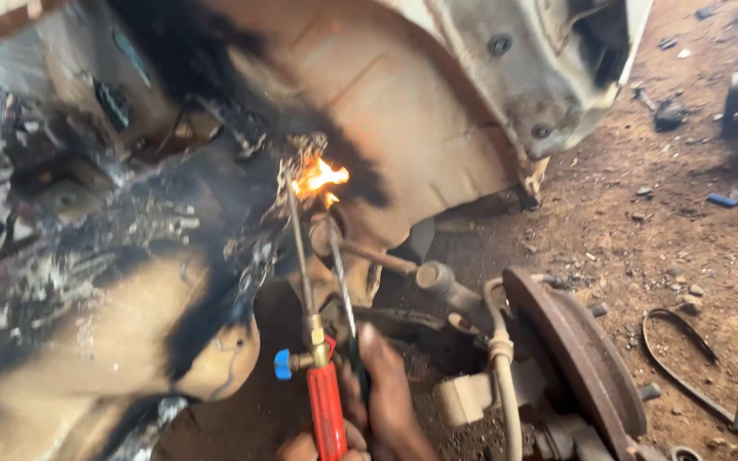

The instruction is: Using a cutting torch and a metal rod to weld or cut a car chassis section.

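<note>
Hands at bottom centre: the right hand [390,401] grips a thin rod [341,277], the left hand [305,446] closes around a red-handled torch [325,401] flaming [322,177] against the scorched wheel arch [403,111].

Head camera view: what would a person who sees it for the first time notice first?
The eye goes first to the orange flame near the middle, burning against the blackened car body. Below it, at the bottom edge, a hand grips the red torch with its blue knob, and its thin tube rises to the flame. To the right sits a rusty brake disc above the dirt ground.
</note>
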